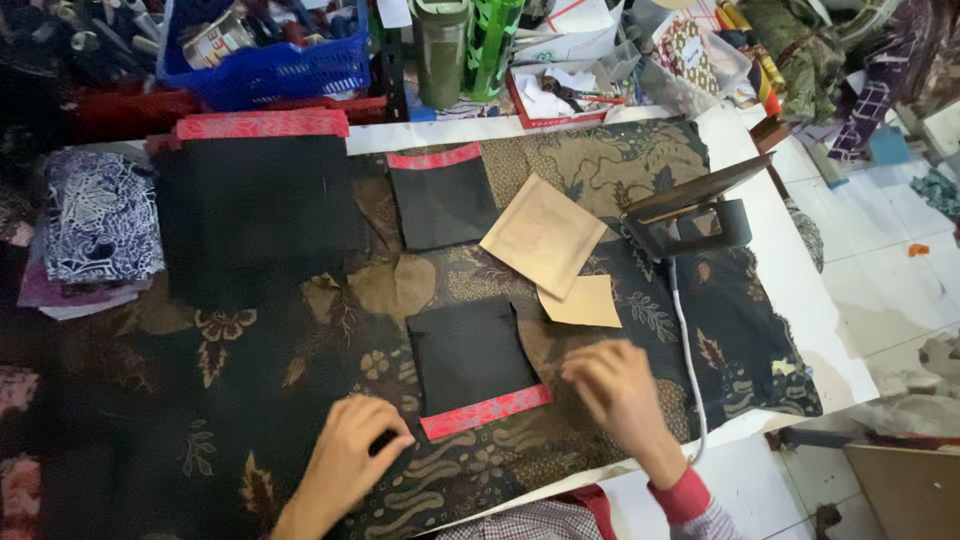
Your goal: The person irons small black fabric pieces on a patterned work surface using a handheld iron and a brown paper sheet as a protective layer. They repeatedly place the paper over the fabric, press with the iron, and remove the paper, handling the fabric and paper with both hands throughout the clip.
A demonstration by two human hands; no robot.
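Nearest to us, at the bottom of the frame, our left hand rests with fingers curled loosely, fingertips touching the lower left corner of a small black fabric piece at its red patterned band. Our right hand lies palm down just right of that band, fingers bent and spread; we cannot tell whether it pinches anything. The piece sits flat at lower centre on a dark batik cloth that covers the counter.

We judge the piece light, limp and easy to shift or wrinkle, so the banded hem, thicker and stiffer, looks the best place to take hold, one corner per hand.

Above it lie a second black piece with a red top edge, two tan paper pieces, and at upper left a larger black panel under a red strip. A clothes iron stands at right, its white cord trailing down.

Along the top, a blue plastic basket holds cans and assorted dark items, blurred. A green tumbler stands beside it. Folded blue and white fabric is stacked at far left.
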